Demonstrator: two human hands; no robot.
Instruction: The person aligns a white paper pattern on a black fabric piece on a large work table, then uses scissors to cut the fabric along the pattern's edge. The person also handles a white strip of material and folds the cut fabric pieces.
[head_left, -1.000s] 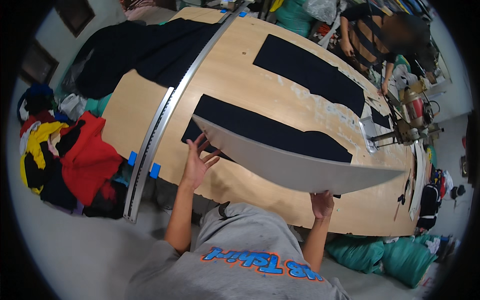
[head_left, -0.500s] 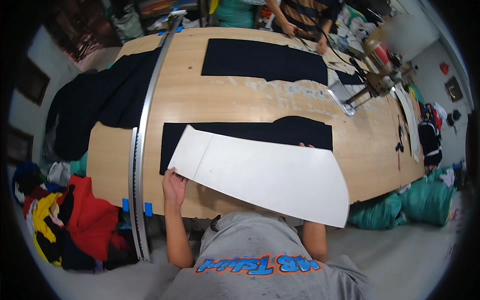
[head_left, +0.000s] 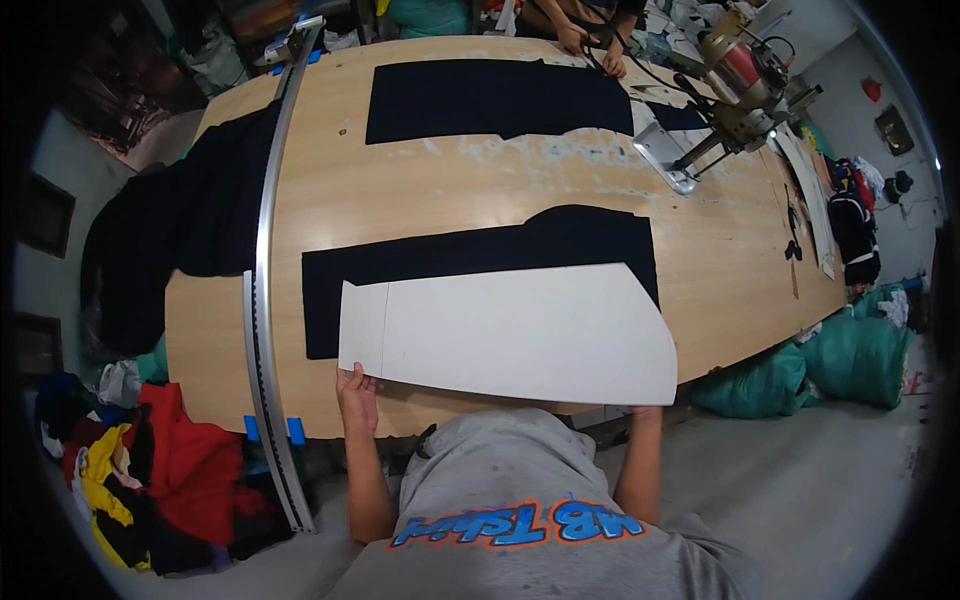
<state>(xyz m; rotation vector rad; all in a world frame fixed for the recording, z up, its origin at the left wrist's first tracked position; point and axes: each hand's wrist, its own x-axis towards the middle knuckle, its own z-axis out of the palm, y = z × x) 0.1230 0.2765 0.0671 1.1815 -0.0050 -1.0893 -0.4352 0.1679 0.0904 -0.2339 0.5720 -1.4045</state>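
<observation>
A white card pattern piece [head_left: 510,335], wide with a curved right end, is held level near the table's front edge. My left hand [head_left: 358,400] grips its lower left corner, the thumb on top. At its lower right corner is my right hand [head_left: 646,411], its fingers hidden beneath the card. Under and behind the pattern lies a cut black fabric piece [head_left: 450,248], its far edge curved, partly covered by the card.
Another black fabric piece [head_left: 480,98] lies at the back, near a co-worker's hands [head_left: 590,48]. A cutting machine [head_left: 735,80] stands at the right. A metal rail [head_left: 268,190] crosses the wooden table [head_left: 400,190] at left, beside bulky black cloth [head_left: 190,210].
The pattern piece has turned counterclockwise, its right end swinging away from me and its left end coming closer. My right hand has shifted from its far edge to the near right corner.
</observation>
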